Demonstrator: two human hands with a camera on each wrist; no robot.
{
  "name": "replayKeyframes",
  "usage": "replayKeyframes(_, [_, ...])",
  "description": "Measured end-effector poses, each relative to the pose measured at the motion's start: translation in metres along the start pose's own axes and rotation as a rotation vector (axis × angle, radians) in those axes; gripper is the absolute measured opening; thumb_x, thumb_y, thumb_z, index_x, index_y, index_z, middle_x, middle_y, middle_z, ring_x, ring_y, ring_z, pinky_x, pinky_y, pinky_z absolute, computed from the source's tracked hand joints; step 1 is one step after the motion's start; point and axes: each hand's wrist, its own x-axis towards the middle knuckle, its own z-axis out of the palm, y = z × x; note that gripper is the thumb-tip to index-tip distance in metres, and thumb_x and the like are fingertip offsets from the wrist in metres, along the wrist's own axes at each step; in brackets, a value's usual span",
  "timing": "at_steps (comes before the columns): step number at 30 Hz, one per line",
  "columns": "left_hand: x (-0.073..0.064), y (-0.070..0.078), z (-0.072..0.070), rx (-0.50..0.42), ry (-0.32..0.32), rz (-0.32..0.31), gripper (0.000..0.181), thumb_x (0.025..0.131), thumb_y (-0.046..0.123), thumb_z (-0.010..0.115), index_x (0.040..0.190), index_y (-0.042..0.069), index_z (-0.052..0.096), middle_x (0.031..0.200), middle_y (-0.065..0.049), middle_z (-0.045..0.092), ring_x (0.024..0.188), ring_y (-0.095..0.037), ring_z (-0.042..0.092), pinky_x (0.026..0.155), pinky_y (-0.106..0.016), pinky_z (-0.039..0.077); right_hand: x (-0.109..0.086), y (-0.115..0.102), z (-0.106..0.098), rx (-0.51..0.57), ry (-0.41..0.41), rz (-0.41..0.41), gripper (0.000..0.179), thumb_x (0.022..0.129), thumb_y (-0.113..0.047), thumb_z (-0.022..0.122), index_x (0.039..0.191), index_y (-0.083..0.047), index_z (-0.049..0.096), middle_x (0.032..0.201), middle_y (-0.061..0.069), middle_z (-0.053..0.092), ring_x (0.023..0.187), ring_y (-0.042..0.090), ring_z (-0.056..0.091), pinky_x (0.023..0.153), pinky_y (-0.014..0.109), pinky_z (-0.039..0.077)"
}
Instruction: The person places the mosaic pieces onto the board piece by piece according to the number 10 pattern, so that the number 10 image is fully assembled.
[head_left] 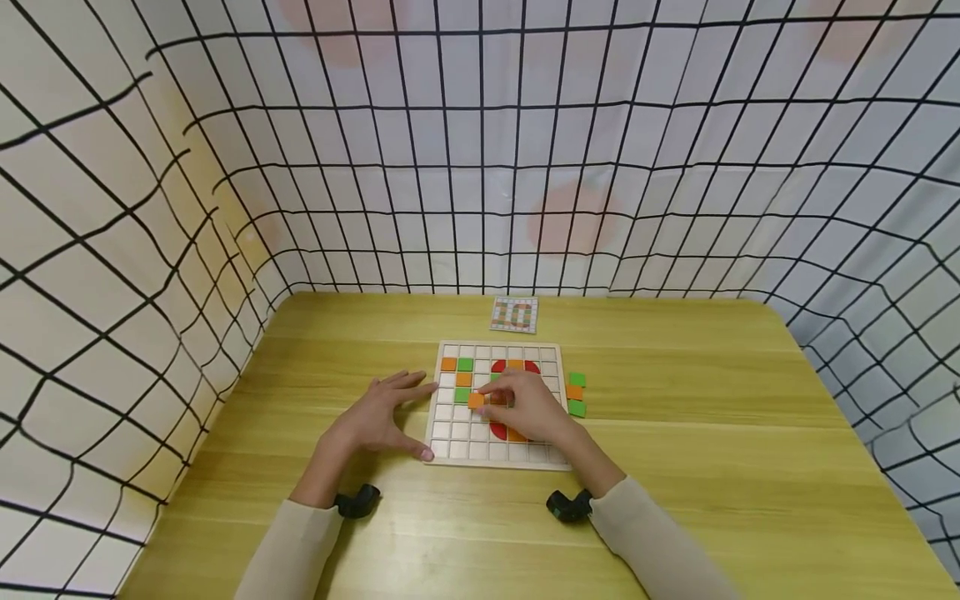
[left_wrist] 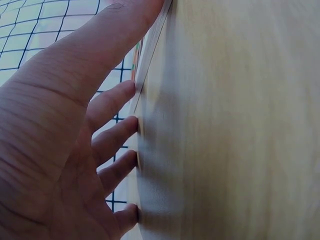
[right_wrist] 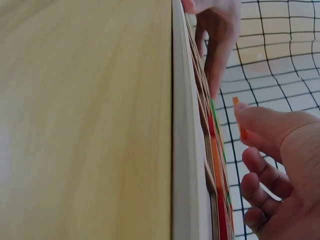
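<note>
A square wooden grid board point(head_left: 450, 450) lies on the table, with orange, green and red tiles set in several of its cells. My right hand point(head_left: 531, 406) pinches an orange square tile point(head_left: 476, 401) between thumb and finger, over the board's middle; in the right wrist view that orange tile point(right_wrist: 236, 101) is seen edge-on, above the board's surface. My left hand point(head_left: 381, 414) rests at the board's left side, its thumb on the near left corner and its fingers spread along the edge. The right hand hides part of the pattern of red and orange pieces.
To the right of the board lie a few loose tiles, a green tile point(head_left: 577, 379), an orange tile point(head_left: 574, 392) and another green tile point(head_left: 577, 408). Behind the board lies a small pattern card point(head_left: 514, 315). Black netting point(head_left: 480, 167) surrounds the wooden table point(head_left: 735, 400).
</note>
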Motion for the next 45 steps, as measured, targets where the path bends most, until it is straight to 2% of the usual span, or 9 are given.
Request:
replayKeyframes(5, [0.002, 0.002, 0.000, 0.008, -0.003, 0.005, 0.112, 0.061, 0.072, 0.088, 0.156, 0.029, 0.047, 0.170, -0.007, 0.031, 0.158, -0.040, 0.020, 0.124, -0.071, 0.008, 0.004, -0.006, 0.009, -0.059, -0.019, 0.015, 0.028, 0.089, -0.034, 0.082, 0.113, -0.022, 0.080, 0.089, -0.012, 0.062, 0.078, 0.010, 0.055, 0.068, 0.026, 0.049])
replayKeyframes(11, [0.003, 0.005, -0.002, 0.011, 0.000, 0.004, 0.112, 0.061, 0.072, 0.088, 0.156, 0.028, 0.047, 0.169, -0.007, 0.031, 0.158, -0.040, 0.020, 0.124, -0.072, 0.009, 0.008, -0.012, 0.014, -0.087, -0.016, -0.033, 0.025, 0.088, -0.031, 0.083, 0.110, -0.020, 0.081, 0.090, -0.008, 0.065, 0.077, 0.012, 0.057, 0.068, 0.027, 0.048])
replayKeyframes(22, [0.002, 0.005, -0.004, 0.011, -0.006, -0.006, 0.113, 0.060, 0.072, 0.088, 0.156, 0.029, 0.047, 0.170, -0.006, 0.030, 0.159, -0.039, 0.020, 0.125, -0.071, 0.008, 0.008, -0.015, 0.018, -0.132, -0.033, -0.049, 0.026, 0.088, -0.031, 0.083, 0.111, -0.019, 0.081, 0.088, -0.007, 0.064, 0.080, 0.012, 0.057, 0.070, 0.026, 0.047])
replayKeyframes(45, [0.000, 0.001, -0.003, -0.009, 0.005, 0.003, 0.112, 0.060, 0.072, 0.089, 0.156, 0.029, 0.048, 0.170, -0.006, 0.031, 0.159, -0.039, 0.020, 0.125, -0.071, 0.007, 0.009, -0.016, 0.022, -0.147, -0.050, -0.021, 0.027, 0.088, -0.033, 0.083, 0.111, -0.021, 0.081, 0.086, -0.008, 0.061, 0.079, 0.011, 0.054, 0.071, 0.027, 0.046])
